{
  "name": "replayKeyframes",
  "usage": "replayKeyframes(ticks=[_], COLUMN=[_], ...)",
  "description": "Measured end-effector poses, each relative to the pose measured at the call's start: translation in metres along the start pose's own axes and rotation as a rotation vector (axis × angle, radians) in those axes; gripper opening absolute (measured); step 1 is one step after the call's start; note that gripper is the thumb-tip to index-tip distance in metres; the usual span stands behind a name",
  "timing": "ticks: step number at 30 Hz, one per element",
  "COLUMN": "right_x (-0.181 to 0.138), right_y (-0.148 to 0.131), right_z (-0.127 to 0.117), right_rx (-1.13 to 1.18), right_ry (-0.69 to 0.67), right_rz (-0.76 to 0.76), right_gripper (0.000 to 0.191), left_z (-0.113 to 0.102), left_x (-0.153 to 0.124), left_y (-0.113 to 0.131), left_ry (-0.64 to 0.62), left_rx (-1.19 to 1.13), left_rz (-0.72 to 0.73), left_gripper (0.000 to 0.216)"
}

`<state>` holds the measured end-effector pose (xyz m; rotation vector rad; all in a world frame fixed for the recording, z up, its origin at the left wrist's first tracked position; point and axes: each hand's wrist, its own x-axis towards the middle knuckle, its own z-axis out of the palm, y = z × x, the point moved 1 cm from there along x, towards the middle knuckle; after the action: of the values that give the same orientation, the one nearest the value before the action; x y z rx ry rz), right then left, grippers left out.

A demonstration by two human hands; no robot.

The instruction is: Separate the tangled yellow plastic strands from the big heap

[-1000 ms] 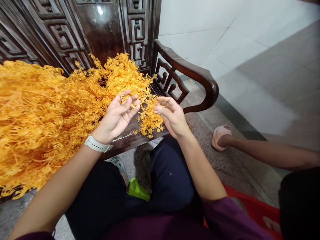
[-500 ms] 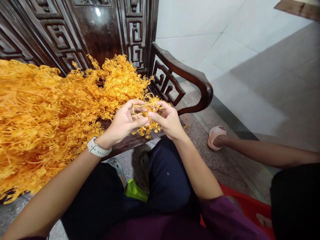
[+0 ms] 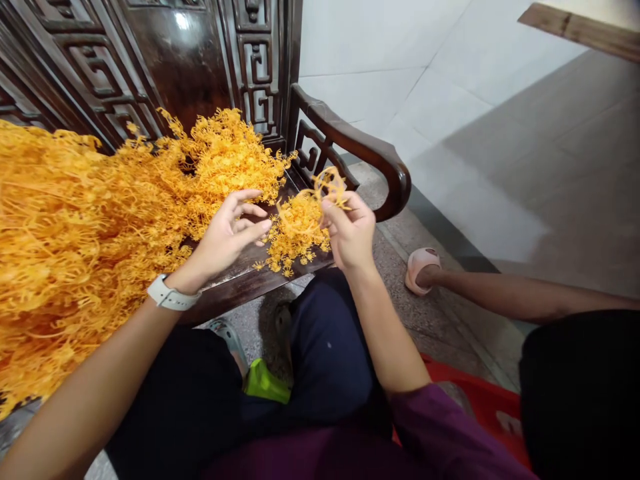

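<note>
My right hand point(image 3: 353, 230) pinches a curled orange plastic stem piece point(image 3: 330, 183), holding it up over the right end of the bench seat. Left of it, my left hand point(image 3: 233, 230) has its fingers apart and holds nothing. Between and beyond the hands lies a small pile of loose orange pieces point(image 3: 295, 233) with spidery, flower-like ends. A large heap of orange artificial flower sprays point(image 3: 100, 253) covers the seat on the left, close behind my left hand.
The dark carved wooden bench point(image 3: 230, 297) has a curved armrest point(image 3: 370, 147) on the right. Another person's leg point(image 3: 500, 290) with a pink slipper point(image 3: 423, 267) reaches in from the right. Something red point(image 3: 485, 407) and a lime-green object point(image 3: 265, 380) are low down.
My hands have drawn apart. The right one has moved right and up with the curled piece, while the left has let go and shifted left.
</note>
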<state>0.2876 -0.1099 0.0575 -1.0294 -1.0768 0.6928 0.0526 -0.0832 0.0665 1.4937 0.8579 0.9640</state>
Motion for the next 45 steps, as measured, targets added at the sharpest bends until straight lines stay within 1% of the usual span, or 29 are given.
replayKeyframes(ticks=[2,4,5,7,9,11,12,14,15,16,17,18,20,22,23,25,28,30,32,35,37,39,41,43,44,45], right_x=[0.007,0.012,0.014,0.018,0.022,0.026,0.027,0.026,0.024,0.02,0.015,0.011,0.005,0.005,0.007,0.012,0.013,0.008,0.0,-0.007,-0.007,-0.002,0.004,0.009,0.011,0.012], right_y=[-0.006,-0.017,-0.022,-0.027,-0.019,0.003,0.018,0.051,0.066,0.079,0.088,0.094,0.095,0.085,0.077,0.057,0.025,0.008,-0.004,-0.016,-0.021,-0.027,-0.031,-0.031,-0.028,-0.023], right_z=[-0.018,-0.048,-0.066,-0.107,-0.146,-0.175,-0.183,-0.19,-0.188,-0.185,-0.181,-0.177,-0.17,-0.163,-0.16,-0.148,-0.119,-0.094,-0.07,-0.04,-0.024,-0.008,0.011,0.036,0.051,0.067], right_rx=[-0.085,-0.192,-0.256,-0.384,-0.47,-0.591,-0.649,-0.779,-0.858,-0.898,-0.914,-0.922,-0.919,-0.918,-0.908,-0.874,-0.789,-0.714,-0.667,-0.602,-0.557,-0.529,-0.539,-0.612,-0.671,-0.74], right_ry=[0.262,0.528,0.635,0.777,0.888,0.955,0.949,0.887,0.77,0.691,0.628,0.58,0.573,0.622,0.656,0.693,0.657,0.572,0.423,0.126,-0.078,-0.27,-0.452,-0.638,-0.732,-0.815], right_rz=[-0.193,-0.371,-0.432,-0.485,-0.504,-0.493,-0.418,-0.173,-0.073,0.0,0.041,0.062,0.047,-0.022,-0.076,-0.204,-0.383,-0.447,-0.469,-0.476,-0.485,-0.494,-0.484,-0.456,-0.442,-0.432], right_gripper=[0.02,0.019,0.017,0.014,0.016,0.029,0.033,0.036,0.036,0.036,0.035,0.033,0.027,0.022,0.019,0.015,0.011,0.007,0.006,0.008,0.01,0.013,0.012,0.012,0.016,0.025], left_z=[-0.013,-0.029,-0.037,-0.053,-0.066,-0.075,-0.078,-0.082,-0.083,-0.083,-0.083,-0.084,-0.083,-0.082,-0.082,-0.081,-0.084,-0.089,-0.096,-0.105,-0.108,-0.11,-0.11,-0.11,-0.11,-0.11], left_x=[0.006,0.012,0.014,0.019,0.023,0.026,0.027,0.028,0.027,0.027,0.026,0.026,0.025,0.025,0.025,0.026,0.026,0.024,0.022,0.018,0.016,0.014,0.012,0.011,0.011,0.01], left_y=[-0.009,-0.018,-0.023,-0.034,-0.045,-0.054,-0.059,-0.066,-0.07,-0.073,-0.075,-0.077,-0.078,-0.078,-0.076,-0.072,-0.06,-0.049,-0.037,-0.023,-0.018,-0.016,-0.013,-0.008,-0.005,-0.002], left_ry=[0.044,0.064,0.047,-0.034,-0.135,-0.257,-0.316,-0.399,-0.419,-0.424,-0.426,-0.425,-0.412,-0.389,-0.377,-0.353,-0.315,-0.26,-0.137,0.133,0.306,0.45,0.555,0.64,0.677,0.705], left_rx=[0.193,0.55,0.758,1.122,1.315,1.393,1.409,1.426,1.434,1.443,1.457,1.471,1.501,1.527,1.535,1.541,1.521,1.49,1.428,1.267,1.145,0.995,0.84,0.727,0.688,0.656], left_rz=[0.002,0.03,0.055,0.068,0.019,-0.044,-0.068,-0.107,-0.123,-0.139,-0.154,-0.168,-0.189,-0.199,-0.2,-0.193,-0.164,-0.115,-0.014,0.149,0.185,0.177,0.182,0.234,0.271,0.307], left_gripper=[0.049,0.042,0.039,0.038,0.04,0.039,0.038,0.034,0.033,0.034,0.036,0.037,0.031,0.022,0.021,0.027,0.034,0.035,0.035,0.027,0.02,0.016,0.014,0.015,0.015,0.014])
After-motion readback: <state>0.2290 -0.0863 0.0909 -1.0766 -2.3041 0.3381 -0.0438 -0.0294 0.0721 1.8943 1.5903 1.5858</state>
